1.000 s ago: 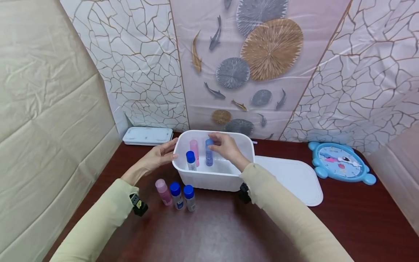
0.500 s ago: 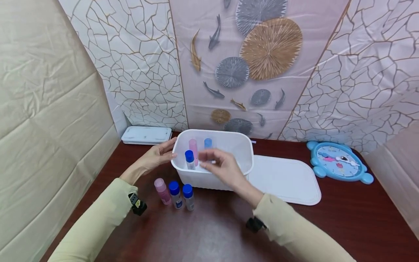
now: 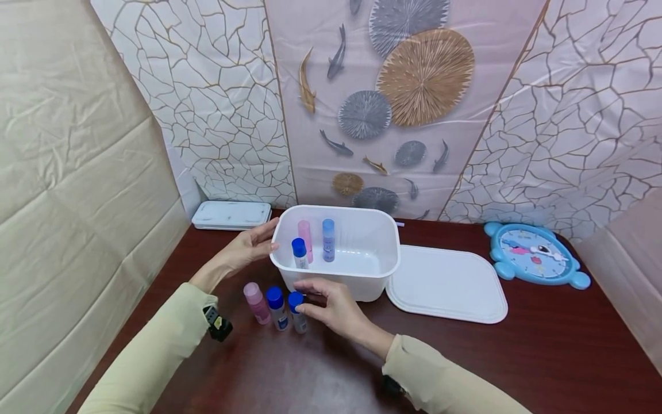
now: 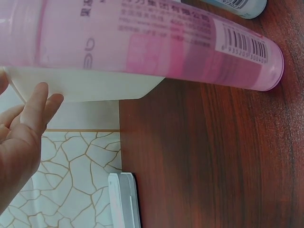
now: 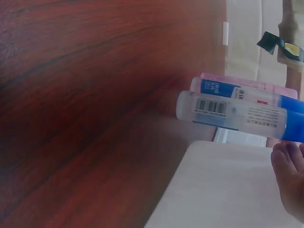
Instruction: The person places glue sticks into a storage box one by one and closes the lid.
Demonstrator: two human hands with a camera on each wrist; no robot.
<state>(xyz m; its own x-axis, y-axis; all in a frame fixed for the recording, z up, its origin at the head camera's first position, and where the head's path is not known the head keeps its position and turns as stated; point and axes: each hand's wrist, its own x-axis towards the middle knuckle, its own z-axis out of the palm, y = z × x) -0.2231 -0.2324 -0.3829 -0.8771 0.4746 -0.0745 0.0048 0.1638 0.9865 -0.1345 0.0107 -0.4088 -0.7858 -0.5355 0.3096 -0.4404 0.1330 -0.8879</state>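
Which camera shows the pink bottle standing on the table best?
Left wrist: the pink bottle looks biggest, barcode showing, top cut off. Head shows it small but whole; right wrist, mostly hidden behind two blue-capped bottles.

Behind the red-brown tabletop (image 3: 564,351) rose a pink fish-printed panel (image 3: 398,129), gold-veined white sheets (image 3: 207,109) and a creased beige wall (image 3: 77,172)

Red-brn tbl (image 3: 341,368) w/ tub (image 3: 362,230), lid (image 3: 447,284), 3 btls (image 3: 279,316)

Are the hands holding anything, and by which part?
No sure hold: the left hand touches the white tub at its left end; the right hand is at the blue cap of the rightmost bottle outside the tub, pinch unclear.
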